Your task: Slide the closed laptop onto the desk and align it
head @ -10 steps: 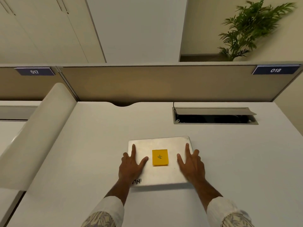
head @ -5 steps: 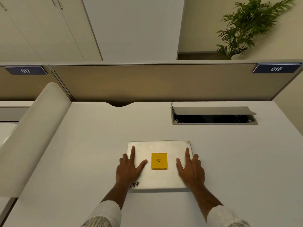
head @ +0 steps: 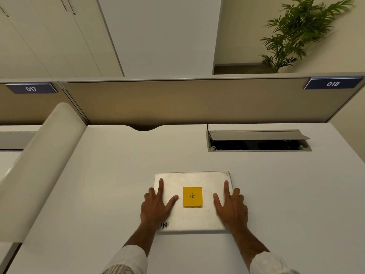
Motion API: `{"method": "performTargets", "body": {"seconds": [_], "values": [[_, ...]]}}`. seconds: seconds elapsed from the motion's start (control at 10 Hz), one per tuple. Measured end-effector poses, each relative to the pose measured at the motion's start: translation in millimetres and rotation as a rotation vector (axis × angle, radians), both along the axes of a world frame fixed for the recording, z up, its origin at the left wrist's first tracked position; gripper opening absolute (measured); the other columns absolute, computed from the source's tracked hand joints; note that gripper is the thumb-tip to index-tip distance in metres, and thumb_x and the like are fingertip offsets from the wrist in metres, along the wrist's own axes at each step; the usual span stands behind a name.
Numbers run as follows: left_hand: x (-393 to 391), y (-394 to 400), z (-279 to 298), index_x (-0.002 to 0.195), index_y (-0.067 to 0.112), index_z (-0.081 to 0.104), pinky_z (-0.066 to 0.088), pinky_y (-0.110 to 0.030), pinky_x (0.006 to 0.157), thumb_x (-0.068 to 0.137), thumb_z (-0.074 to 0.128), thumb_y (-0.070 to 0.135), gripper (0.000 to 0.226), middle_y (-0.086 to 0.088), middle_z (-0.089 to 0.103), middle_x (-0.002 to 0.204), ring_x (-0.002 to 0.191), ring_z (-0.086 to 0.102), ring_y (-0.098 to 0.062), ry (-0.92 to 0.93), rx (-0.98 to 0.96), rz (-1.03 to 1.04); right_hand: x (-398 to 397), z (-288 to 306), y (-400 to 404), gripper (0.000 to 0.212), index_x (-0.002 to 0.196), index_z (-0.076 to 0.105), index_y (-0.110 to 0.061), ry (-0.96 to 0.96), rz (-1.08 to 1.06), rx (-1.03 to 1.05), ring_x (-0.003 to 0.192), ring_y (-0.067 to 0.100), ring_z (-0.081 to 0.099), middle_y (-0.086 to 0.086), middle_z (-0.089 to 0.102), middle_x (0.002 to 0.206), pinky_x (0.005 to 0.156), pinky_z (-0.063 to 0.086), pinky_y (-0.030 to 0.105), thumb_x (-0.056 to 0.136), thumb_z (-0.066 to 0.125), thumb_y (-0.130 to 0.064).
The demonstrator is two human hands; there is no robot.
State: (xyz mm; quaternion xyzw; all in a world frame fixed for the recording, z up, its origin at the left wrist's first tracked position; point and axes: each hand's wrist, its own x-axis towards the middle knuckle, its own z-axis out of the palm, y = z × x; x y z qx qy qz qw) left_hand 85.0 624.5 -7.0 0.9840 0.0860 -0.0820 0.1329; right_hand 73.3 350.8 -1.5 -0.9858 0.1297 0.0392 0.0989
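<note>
A closed silver laptop (head: 192, 179) lies flat on the white desk (head: 118, 184), its edges roughly square to the desk. An orange sticky note (head: 192, 196) with a handwritten mark sits on the middle of the lid. My left hand (head: 156, 206) rests flat on the lid's left side with fingers spread. My right hand (head: 232, 206) rests flat on the right side, fingers spread too, some fingers overhanging the right edge. Neither hand grips the laptop; both press down on it.
A cable tray (head: 258, 144) with its flap raised is sunk into the desk behind the laptop on the right. A beige partition (head: 187, 101) closes the back, with labels 017 (head: 31, 89) and 018 (head: 332, 84). A rounded white divider (head: 39, 165) borders the left side.
Both hands stay flat on the lid. The laptop has turned slightly, so its edges now run squarer to the desk, and it sits a little lower in view.
</note>
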Motion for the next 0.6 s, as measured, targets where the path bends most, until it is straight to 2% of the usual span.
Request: {"method": "performTargets", "body": {"seconds": [0.1,0.2,0.3,0.4,0.5,0.6], "values": [[0,0,1,0.159,0.037,-0.004,0.049,-0.034,0.077,0.080,0.021,0.090,0.099,-0.004,0.044,0.124,0.110,0.050,-0.023,0.015,0.017,0.005,1,0,-1,0.074,0.155,0.023,-0.024,-0.008,0.002,-0.010,0.101,0.025,0.054,0.012,0.048,0.124,0.077,0.055,0.039,0.094,0.027,-0.066],[-2,1,2,0.160,0.036,-0.002,0.049,-0.035,0.080,0.079,0.019,0.091,0.100,-0.004,0.044,0.125,0.111,0.049,-0.024,0.008,0.031,0.007,3,0,-2,0.074,0.152,0.029,-0.019,-0.029,0.019,-0.025,0.106,0.026,0.052,0.014,0.048,0.131,0.085,0.051,0.041,0.095,0.026,-0.065],[-4,-1,4,0.161,0.033,0.000,0.046,-0.038,0.089,0.079,0.018,0.091,0.102,-0.004,0.042,0.129,0.114,0.046,-0.023,0.010,0.068,0.008,4,3,0,0.082,0.154,0.026,-0.014,0.011,0.043,-0.013,0.133,0.033,0.042,0.020,0.034,0.154,0.109,0.041,0.046,0.091,0.011,-0.066],[-2,-1,7,0.161,0.026,0.003,0.042,-0.038,0.094,0.081,0.017,0.089,0.104,-0.005,0.040,0.136,0.118,0.044,-0.024,-0.016,0.130,0.000,6,6,4,0.095,0.158,0.007,-0.012,0.026,0.087,0.045,0.153,0.034,0.012,0.016,0.006,0.167,0.126,0.015,0.046,0.084,-0.008,-0.070],[0,-4,19,0.162,0.018,0.002,0.028,-0.043,0.118,0.086,0.013,0.083,0.101,-0.015,0.020,0.164,0.147,0.027,-0.032,-0.019,0.079,-0.012,8,15,9,0.102,0.157,-0.004,-0.012,0.009,0.141,0.088,0.155,0.029,-0.002,0.012,-0.009,0.167,0.127,0.007,0.043,0.077,-0.024,-0.071],[3,-14,18,0.160,0.013,-0.006,-0.004,-0.041,0.126,0.087,-0.005,0.072,0.094,-0.010,-0.013,0.168,0.157,-0.004,-0.029,-0.076,0.045,-0.126,10,17,19,0.101,0.156,-0.010,-0.015,0.010,0.220,0.099,0.155,0.024,-0.009,0.006,-0.020,0.164,0.127,0.004,0.041,0.073,-0.032,-0.068]]}}
